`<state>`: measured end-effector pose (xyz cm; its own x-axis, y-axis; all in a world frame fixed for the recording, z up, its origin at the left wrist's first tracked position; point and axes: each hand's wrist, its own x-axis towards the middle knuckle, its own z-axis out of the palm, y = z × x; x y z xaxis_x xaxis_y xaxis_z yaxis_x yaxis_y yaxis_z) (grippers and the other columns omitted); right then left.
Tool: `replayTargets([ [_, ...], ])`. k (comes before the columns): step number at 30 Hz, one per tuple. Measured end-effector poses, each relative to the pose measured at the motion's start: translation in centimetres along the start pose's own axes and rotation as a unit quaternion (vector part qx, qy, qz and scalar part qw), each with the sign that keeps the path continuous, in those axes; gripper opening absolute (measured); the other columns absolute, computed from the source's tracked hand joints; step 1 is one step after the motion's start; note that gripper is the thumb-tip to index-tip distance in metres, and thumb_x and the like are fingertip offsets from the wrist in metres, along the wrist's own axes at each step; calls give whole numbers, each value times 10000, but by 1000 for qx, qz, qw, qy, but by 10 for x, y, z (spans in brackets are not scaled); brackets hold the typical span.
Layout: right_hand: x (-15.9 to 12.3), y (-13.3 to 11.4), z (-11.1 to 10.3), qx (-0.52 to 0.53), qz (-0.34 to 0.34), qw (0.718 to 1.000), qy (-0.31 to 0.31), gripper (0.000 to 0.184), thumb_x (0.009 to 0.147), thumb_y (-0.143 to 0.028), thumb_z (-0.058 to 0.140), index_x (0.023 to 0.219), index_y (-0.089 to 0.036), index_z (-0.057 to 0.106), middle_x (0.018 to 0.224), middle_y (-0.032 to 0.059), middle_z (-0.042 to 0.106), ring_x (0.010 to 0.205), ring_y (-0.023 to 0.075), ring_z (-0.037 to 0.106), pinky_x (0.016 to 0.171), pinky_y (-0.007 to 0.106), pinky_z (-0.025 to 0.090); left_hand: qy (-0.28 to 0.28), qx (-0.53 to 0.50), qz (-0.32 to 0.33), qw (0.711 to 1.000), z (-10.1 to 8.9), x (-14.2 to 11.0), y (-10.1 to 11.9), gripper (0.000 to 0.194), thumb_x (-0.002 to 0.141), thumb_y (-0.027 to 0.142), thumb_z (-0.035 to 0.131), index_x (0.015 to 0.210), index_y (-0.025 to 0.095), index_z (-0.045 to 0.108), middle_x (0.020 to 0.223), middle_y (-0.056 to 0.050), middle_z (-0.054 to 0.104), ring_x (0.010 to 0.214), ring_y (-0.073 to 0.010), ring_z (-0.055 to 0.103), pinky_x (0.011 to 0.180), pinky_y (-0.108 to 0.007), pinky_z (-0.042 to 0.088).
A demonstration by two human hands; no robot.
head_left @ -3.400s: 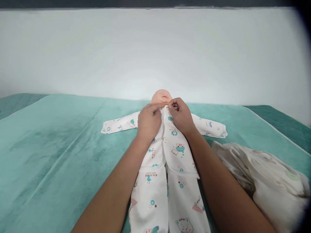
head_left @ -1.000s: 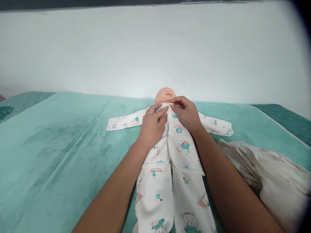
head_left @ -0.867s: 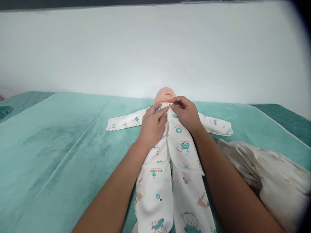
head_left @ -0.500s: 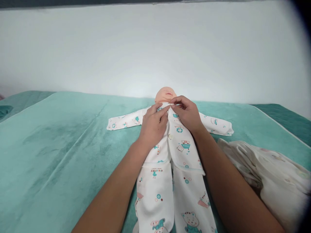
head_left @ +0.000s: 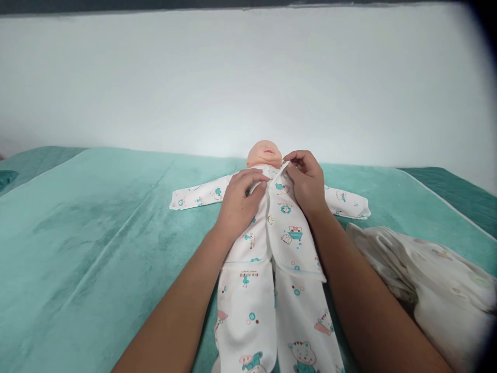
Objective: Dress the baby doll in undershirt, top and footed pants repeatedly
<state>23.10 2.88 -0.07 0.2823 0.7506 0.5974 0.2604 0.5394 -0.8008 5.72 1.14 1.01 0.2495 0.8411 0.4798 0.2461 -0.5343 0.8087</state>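
- One doll [head_left: 264,153] lies face up on the green sheet [head_left: 97,207], in a white jacket [head_left: 293,212].
- The right hand [head_left: 308,181] pinches its raised collar edge [head_left: 285,167]; the left hand [head_left: 240,202] rests on it, open, loosely curled.
- A shallow pinch could let the edge slip; hard pulling could strain the button [head_left: 271,219].
- Earlier, both hands' fingertips met below the neck; now they are apart.

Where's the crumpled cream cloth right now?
In the head view, the crumpled cream cloth lies at lower right on the green cover, just right of the person's right forearm, running out toward the frame edge.
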Motion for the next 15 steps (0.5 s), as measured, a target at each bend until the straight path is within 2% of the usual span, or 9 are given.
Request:
replayTargets([
  [5, -2, -23, -2, -61, 19, 985, -163, 125, 904, -292, 534, 898, -229, 642, 922, 7, 641, 886, 174, 562, 825, 322, 418, -84, -49, -41, 994, -12, 1, -1, 173, 925, 329, 575, 1028, 312, 713, 1373, 13, 574, 1333, -209, 469, 1086, -362, 392],
  [8, 0, -37, -11, -105, 26, 966, -234, 142, 898, -326, 563, 858, -229, 659, 952, 14, 653, 928, 188, 560, 852, 335, 409, -109, -42, -34, 993, -17, 1, -3, 202, 929, 353, 576, 1090, 353, 698, 1428, 26, 523, 1384, -217, 408, 1126, -391, 348],
  [11, 3, -44, -25, -87, 71, 945, -306, 164, 869, -362, 609, 968, -245, 667, 1018, 28, 655, 913, 196, 568, 801, 332, 430, -127, -24, -18, 991, -18, 1, -5, 210, 939, 375, 562, 1104, 379, 693, 1435, 41, 510, 1404, -210, 378, 1164, -408, 297],
  [13, 3, -44, -32, -69, 102, 933, -338, 227, 840, -366, 643, 1035, -253, 662, 1039, 34, 652, 883, 192, 569, 754, 321, 438, -135, -16, -12, 991, -19, 1, -6, 207, 945, 377, 553, 1099, 381, 691, 1439, 48, 504, 1408, -205, 371, 1174, -410, 282],
  [15, 3, -43, -35, -65, 127, 929, -342, 254, 816, -365, 666, 1045, -253, 663, 996, 28, 647, 824, 175, 558, 704, 306, 432, -139, -13, -10, 990, -19, 1, -7, 204, 948, 376, 547, 1093, 373, 691, 1445, 46, 499, 1408, -206, 368, 1175, -411, 279],
])
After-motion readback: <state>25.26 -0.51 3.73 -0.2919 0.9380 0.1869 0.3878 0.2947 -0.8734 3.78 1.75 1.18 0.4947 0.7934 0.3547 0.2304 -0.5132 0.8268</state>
